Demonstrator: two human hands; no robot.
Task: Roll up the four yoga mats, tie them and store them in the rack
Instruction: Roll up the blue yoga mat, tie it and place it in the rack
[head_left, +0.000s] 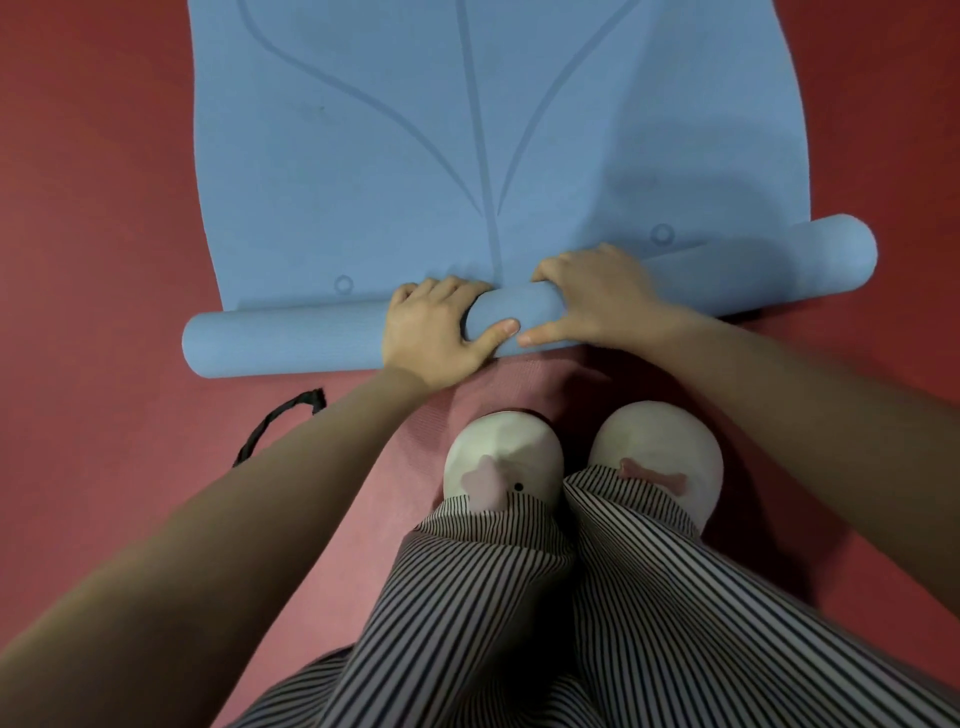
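Note:
A blue yoga mat (363, 156) lies on the red floor, its near end wound into a roll (280, 340) that runs from left to right across the view. My left hand (431, 332) grips the roll near its middle, fingers over the top and thumb on the near side. My right hand (592, 301) grips the roll just to the right, thumb pointing left toward the other thumb. The flat part of the mat stretches away from me with curved line markings. A black strap (275, 423) lies on the floor to the left, partly hidden by my left forearm.
I stand on a pink mat (415, 499) that lies on the red floor (93, 208). My two feet in white slippers (504, 457) are just behind the roll. Striped trousers fill the bottom of the view.

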